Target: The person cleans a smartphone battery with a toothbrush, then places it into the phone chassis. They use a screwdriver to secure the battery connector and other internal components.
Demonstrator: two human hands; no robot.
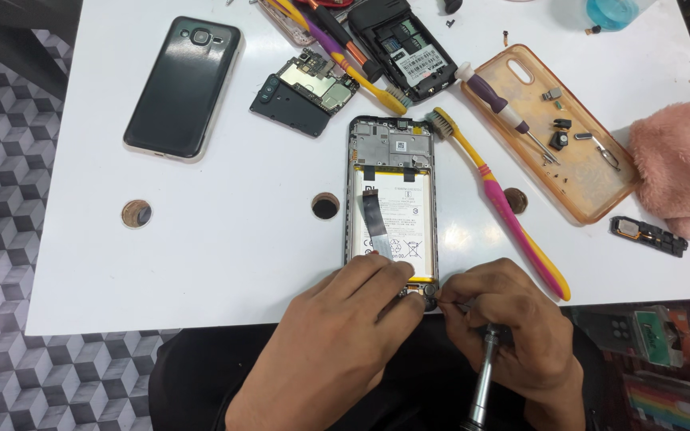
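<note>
1. White tabletop (pixel 225 239) over a cube-patterned floor.
2. Opened phone (pixel 391 199) lies at centre, back cover off, battery and upper board exposed; its bottom end sits at the near edge.
3. Left hand (pixel 345 319) pinches the phone's bottom end.
4. Right hand (pixel 513 319) is closed around a metal screwdriver (pixel 482 375), tip at the bottom board.
5. Pink-yellow toothbrush (pixel 505 207) at 3 o'clock crowds the right; 9 o'clock is open.

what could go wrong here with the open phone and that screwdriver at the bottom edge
1. The opened phone lies at the table's near edge; the left hand steadying it could slip, and it might slide off.
2. The right hand works a metal screwdriver close to the exposed battery; a slip might nick it.
3. The loose ribbon cable could snag.
</note>
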